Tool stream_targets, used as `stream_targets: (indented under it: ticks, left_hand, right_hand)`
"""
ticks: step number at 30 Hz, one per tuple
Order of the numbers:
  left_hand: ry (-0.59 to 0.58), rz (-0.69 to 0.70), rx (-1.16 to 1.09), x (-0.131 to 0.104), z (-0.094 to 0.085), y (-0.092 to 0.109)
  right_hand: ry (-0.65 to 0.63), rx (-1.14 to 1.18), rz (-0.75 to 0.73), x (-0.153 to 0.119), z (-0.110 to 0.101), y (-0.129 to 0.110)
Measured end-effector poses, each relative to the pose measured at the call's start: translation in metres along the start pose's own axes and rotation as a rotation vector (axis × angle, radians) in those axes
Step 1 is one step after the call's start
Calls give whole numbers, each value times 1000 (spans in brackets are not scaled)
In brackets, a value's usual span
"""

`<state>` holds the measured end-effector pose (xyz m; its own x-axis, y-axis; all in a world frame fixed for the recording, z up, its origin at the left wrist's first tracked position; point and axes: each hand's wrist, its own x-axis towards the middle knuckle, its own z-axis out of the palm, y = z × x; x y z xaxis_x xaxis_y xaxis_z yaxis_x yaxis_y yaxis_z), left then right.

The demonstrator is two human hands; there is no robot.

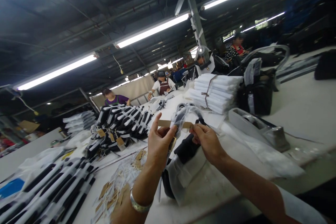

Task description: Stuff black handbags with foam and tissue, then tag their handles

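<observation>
A flat brown paper strip (187, 125) stretches between my two hands and crosses a curved bag handle (181, 116) in clear wrapping. My left hand (160, 141), with a silver bracelet at the wrist, is closed at the strip's left part, its thumb against the wrapped handle and its index finger raised. The thumb and fingers of my right hand (208, 141) pinch the strip's right end. Below them is a black bag (187, 148), tilted on the table and partly covered by white wrapping sheet (183, 178). My left forearm hides part of the bag.
Brown tags with strings (112, 192) lie left on the white table (210, 196). Wrapped black straps (52, 189) and a pile of black-and-white handles (123, 122) lie beyond. A tied white bundle (217, 91), a grey tape dispenser (257, 127) and a black bag (258, 92) stand right. Several people work behind.
</observation>
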<state>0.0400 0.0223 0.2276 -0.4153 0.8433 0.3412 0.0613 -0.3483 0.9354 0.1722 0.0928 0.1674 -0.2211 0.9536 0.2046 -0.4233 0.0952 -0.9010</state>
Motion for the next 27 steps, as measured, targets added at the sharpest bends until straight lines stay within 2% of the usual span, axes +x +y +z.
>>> stream_targets:
  ticks: [2,6,8,11,13,14,15,16,17,18,19,22,23,24,25,27]
  left_hand:
    - [8,-2,13,0,2,-3]
    - [-2,7,9,0,2,-7]
    - [23,15,-17,1,-2,-4]
    - [90,18,-56,5,-12,3]
    - [97,-2,-74,7,-18,6]
    - [84,-14,-84,7,-20,7]
    - [66,-24,-92,8,-21,7]
    - [47,-31,-100,8,-21,7]
    - [27,-40,-107,9,-21,7]
    - [4,-54,-114,9,-21,6]
    - [-19,-70,-119,9,-20,6]
    - [-87,-117,-110,9,-17,7]
    - [-115,-133,-98,9,-17,8]
    - [-147,-150,-88,9,-17,9]
    - [-185,-169,-81,9,-17,10]
    - [-260,-203,-80,9,-17,12]
  right_hand:
    - [58,182,44,2,9,1]
    - [101,246,58,13,15,2]
    - [134,232,53,19,7,4]
    - [162,164,43,14,-20,6]
    - [11,62,96,-4,-44,3]
    - [-136,-11,154,-16,-56,1]
    - [-487,-171,264,-27,-67,-2]
    - [-747,-297,335,-36,-76,-6]
    - [-890,-415,344,-42,-83,-11]
    - [-922,-507,296,-43,-86,-15]
    - [-828,-561,205,-41,-85,-20]
    - [-286,-553,-113,-17,-68,-34]
    - [-179,-519,-170,-8,-58,-38]
    - [-144,-489,-193,-1,-49,-42]
    - [-179,-463,-183,4,-40,-45]
    - [-347,-417,-94,9,-25,-49]
